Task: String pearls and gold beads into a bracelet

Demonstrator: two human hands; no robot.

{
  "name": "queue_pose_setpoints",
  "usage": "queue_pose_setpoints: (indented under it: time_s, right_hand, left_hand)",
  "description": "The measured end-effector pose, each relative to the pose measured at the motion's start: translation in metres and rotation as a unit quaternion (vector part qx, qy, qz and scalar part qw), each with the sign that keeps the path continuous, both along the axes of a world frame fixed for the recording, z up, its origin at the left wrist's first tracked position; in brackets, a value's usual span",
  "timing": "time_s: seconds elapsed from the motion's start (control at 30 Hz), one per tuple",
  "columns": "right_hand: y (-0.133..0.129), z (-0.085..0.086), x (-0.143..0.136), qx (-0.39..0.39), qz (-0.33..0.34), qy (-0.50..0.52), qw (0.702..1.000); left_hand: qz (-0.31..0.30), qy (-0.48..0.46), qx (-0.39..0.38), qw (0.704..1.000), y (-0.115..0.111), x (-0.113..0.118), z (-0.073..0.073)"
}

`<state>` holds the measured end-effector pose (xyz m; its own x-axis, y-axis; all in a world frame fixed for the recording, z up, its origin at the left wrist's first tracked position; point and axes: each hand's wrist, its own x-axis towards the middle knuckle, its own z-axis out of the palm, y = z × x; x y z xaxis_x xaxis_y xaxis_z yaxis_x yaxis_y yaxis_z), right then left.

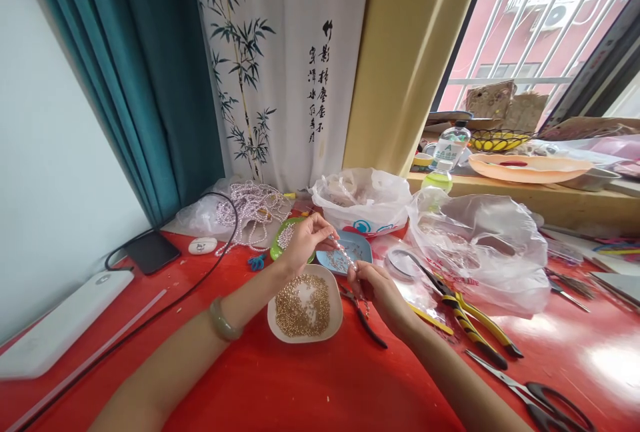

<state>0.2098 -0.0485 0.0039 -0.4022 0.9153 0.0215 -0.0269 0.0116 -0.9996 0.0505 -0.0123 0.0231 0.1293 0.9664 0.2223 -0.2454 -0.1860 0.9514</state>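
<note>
A short string of pale pink beads [346, 253] is stretched between my two hands, above the dishes. My left hand [311, 239] pinches its upper left end, with a green bangle [223, 320] on the wrist. Lower and to the right, my right hand [379, 283] grips the other end, and a small tail of it hangs below the fingers. Under my hands sits a white dish [274, 325] of gold beads. Behind it are a blue tray [364, 250] with small loose pieces and a green dish [277, 249] of pale beads, partly hidden by my left hand.
Black-handled pliers [369, 327] lie beside the white dish. Yellow-and-black pliers [473, 325] and scissors [533, 395] lie at right. Plastic bags [480, 245] and heaped bead strands [253, 209] stand behind. A black cable [200, 283], phone [151, 252] and white power strip [65, 322] occupy the left.
</note>
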Motion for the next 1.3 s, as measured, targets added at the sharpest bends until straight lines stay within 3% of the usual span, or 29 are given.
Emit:
queue_pose_setpoints:
  time_s: [0.73, 1.3]
  right_hand:
    - [0.001, 0.002, -0.001, -0.002, -0.051, -0.014, 0.999]
    - [0.003, 0.000, 0.000, -0.003, -0.043, -0.016, 0.999]
  left_hand:
    - [-0.026, 0.008, -0.029, 0.999, 0.002, 0.004, -0.009]
    - [-0.050, 0.014, -0.044, 0.998, -0.002, 0.009, -0.011]
